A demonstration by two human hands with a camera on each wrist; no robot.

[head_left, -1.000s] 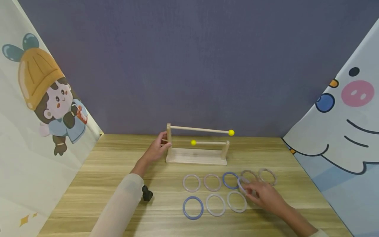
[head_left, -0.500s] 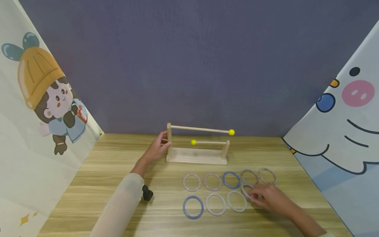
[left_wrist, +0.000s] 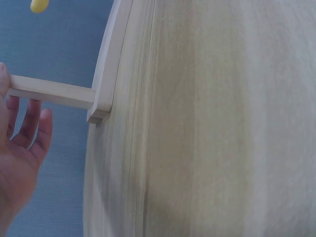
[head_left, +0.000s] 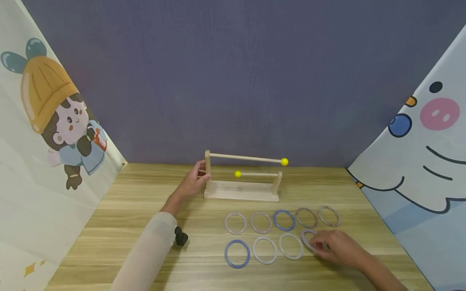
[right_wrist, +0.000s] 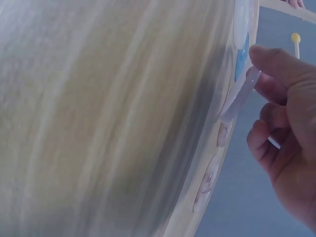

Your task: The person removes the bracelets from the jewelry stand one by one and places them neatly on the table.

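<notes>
My left hand (head_left: 190, 182) grips the left post of a wooden stand (head_left: 240, 191), thumb on the near side and fingers behind, as the left wrist view (left_wrist: 49, 92) also shows. From this post a long rod (head_left: 247, 158) points right, ending in a yellow ball (head_left: 284, 162). A shorter rod points left from the right post, also ball-tipped. At the right end of the front row, my right hand (head_left: 338, 247) pinches a pale purple ring (right_wrist: 242, 96) between thumb and index finger. The ring is tilted, its lower edge close over the table.
Several rings lie flat in two rows before the stand, among them a blue ring (head_left: 237, 267) in front, another blue ring (head_left: 274, 220) behind and a brownish ring (head_left: 306, 209). A dark wall (head_left: 236, 81) stands behind the wooden table (head_left: 138, 202). A small black object (head_left: 180, 237) is by the left sleeve.
My right hand has moved right and toward me with the purple ring, from beside the back row to the end of the front row. My left hand stays on the stand.
</notes>
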